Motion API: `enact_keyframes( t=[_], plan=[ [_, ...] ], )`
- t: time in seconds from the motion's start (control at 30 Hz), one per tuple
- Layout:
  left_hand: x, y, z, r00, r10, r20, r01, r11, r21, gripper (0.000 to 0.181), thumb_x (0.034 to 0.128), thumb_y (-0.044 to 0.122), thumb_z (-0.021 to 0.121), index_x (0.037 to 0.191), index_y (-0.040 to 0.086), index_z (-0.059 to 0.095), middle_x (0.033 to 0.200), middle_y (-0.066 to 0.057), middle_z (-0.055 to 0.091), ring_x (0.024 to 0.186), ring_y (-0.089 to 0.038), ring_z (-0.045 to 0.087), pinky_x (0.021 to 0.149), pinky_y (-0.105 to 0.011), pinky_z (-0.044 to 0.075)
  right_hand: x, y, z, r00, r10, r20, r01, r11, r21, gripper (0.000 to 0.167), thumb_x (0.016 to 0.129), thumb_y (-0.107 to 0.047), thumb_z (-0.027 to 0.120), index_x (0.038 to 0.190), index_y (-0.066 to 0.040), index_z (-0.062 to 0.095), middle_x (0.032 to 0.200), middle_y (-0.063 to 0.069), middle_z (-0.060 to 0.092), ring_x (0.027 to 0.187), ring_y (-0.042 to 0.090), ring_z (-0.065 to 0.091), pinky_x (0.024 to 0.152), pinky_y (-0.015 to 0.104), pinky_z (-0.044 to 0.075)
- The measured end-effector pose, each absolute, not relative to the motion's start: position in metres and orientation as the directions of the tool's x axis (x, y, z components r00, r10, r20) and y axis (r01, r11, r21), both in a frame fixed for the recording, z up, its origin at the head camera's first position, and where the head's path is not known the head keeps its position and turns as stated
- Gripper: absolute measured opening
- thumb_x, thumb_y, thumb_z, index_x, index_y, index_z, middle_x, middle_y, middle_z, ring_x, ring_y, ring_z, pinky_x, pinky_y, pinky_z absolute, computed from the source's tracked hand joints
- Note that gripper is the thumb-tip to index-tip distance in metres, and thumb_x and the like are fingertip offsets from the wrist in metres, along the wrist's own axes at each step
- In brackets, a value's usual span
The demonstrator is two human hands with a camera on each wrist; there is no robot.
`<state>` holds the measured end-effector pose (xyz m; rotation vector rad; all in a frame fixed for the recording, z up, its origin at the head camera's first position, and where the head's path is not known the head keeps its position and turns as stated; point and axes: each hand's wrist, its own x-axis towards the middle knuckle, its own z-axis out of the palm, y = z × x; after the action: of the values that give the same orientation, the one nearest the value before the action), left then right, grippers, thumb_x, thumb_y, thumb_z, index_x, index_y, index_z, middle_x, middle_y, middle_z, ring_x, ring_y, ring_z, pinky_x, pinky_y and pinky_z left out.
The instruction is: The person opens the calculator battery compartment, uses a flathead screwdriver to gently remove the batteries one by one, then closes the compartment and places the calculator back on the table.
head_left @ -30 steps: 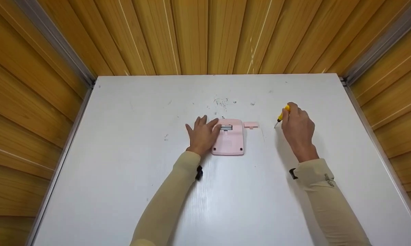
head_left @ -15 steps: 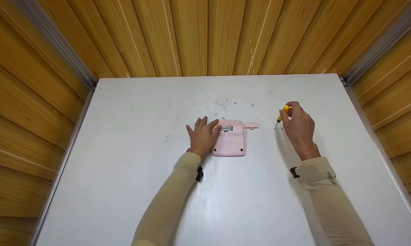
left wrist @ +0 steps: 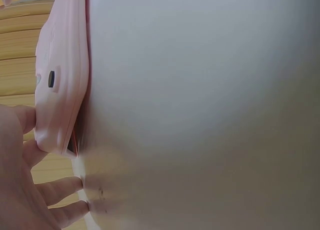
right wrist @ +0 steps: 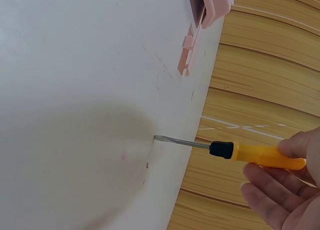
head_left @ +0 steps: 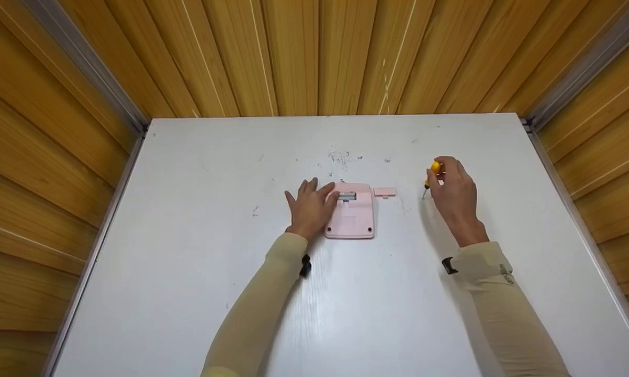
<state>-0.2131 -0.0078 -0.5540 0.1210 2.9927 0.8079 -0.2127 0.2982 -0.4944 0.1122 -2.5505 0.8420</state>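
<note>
A pink calculator (head_left: 351, 217) lies back side up on the white table, its battery compartment (head_left: 347, 196) uncovered with a silvery battery inside. My left hand (head_left: 310, 209) rests at its upper left edge, fingers spread; in the left wrist view the nearest fingers (left wrist: 29, 115) touch the casing while others reach the table. To the right of the calculator lies its small pink battery cover (head_left: 384, 192). Farther right, my right hand (head_left: 455, 199) holds a screwdriver (right wrist: 270, 156) by its yellow handle. The metal tip points down and appears to touch the table.
The white table (head_left: 189, 209) carries scuffs and dark marks (head_left: 339, 157) beyond the calculator. Wood-patterned walls (head_left: 293, 57) stand along its back and both sides. Metal posts rise at the back corners.
In my right hand the screwdriver has tilted to a more upright angle, its handle shifting slightly left. My left hand, the calculator and the cover stay in place.
</note>
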Motion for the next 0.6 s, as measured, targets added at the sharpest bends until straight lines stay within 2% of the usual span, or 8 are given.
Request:
enact_keyframes(
  t=[0.23,0.43,0.6],
  plan=[
    [-0.214,-0.007,-0.554,-0.996,0.082,-0.015,0.064,0.862,0.503,0.051,0.1107,0.054,0.047,0.151,0.028,0.063,0.165,-0.012,0.045,0.157,-0.037,0.03,0.12,-0.077,0.009,-0.215,0.291,-0.497,-0.874,0.033,0.485,-0.269,0.798,-0.54,0.031,0.101,-0.002,0.072,0.128,0.009,0.061,0.12,0.027,0.065,0.101,0.041,0.071,0.091,0.053,0.06],
    [-0.215,-0.008,-0.555,-0.996,0.084,-0.002,0.071,0.854,0.515,0.05,0.1106,0.053,0.047,0.151,0.027,0.064,0.164,-0.014,0.045,0.156,-0.038,0.031,0.119,-0.078,0.009,-0.214,0.283,-0.499,-0.862,-0.03,0.505,-0.354,0.751,-0.558,0.033,0.098,0.003,0.074,0.126,0.01,0.061,0.119,0.027,0.063,0.099,0.038,0.071,0.087,0.05,0.061],
    [-0.214,-0.008,-0.555,-0.997,0.082,-0.001,0.069,0.853,0.518,0.05,0.1105,0.053,0.047,0.15,0.027,0.064,0.164,-0.014,0.045,0.156,-0.038,0.031,0.119,-0.078,0.009,-0.213,0.278,-0.501,-0.874,-0.058,0.482,-0.369,0.725,-0.582,0.035,0.097,0.003,0.075,0.128,0.009,0.061,0.119,0.024,0.063,0.1,0.034,0.072,0.086,0.046,0.061]
  ],
)
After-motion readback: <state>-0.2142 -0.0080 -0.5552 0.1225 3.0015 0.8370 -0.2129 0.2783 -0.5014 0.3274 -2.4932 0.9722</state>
